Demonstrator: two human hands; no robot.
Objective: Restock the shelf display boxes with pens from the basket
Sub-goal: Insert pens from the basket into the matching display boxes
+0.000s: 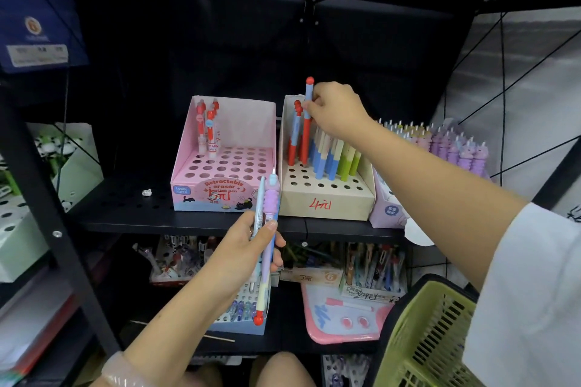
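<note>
My right hand pinches a red and blue pen upright over the back left holes of the beige display box marked 4, which holds red, blue and green pens. My left hand grips a small bunch of pens, one purple and one pale blue, in front of the shelf edge. The pink display box marked 5 stands to the left with a few red and white pens at its back left. The green basket hangs at my lower right.
A lilac box of purple pens stands right of the beige box. The black perforated shelf carries a small white scrap. Below are more pen boxes and a pink board. A black upright post rises at left.
</note>
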